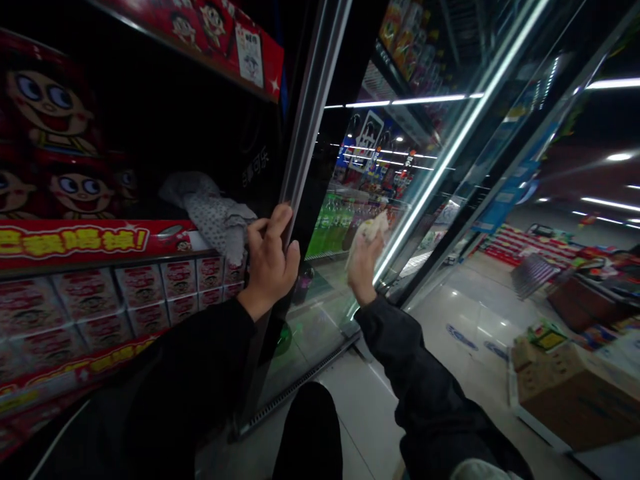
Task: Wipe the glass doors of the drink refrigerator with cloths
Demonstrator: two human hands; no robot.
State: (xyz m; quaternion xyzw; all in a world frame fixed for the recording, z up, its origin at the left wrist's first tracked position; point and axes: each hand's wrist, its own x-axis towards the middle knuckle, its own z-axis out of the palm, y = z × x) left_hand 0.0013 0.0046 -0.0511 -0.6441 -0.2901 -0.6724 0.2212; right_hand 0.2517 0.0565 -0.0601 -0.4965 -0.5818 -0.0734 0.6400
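Observation:
My left hand (270,261) grips the dark vertical edge of a glass cooler door (313,113), fingers wrapped around the frame. My right hand (363,267) holds a crumpled white cloth (367,237) up against the glass pane (345,220), a short way to the right of my left hand. Inside the cooler, a grey speckled cloth (213,213) lies on top of red-and-white printed cartons (87,293), just left of my left hand.
Red cartoon-printed packaging (50,113) fills the shelves at left. A slotted floor vent (295,387) runs along the cooler's base over a tiled floor (365,427). A cardboard box (575,393) stands at right, with red shop displays (530,243) beyond it.

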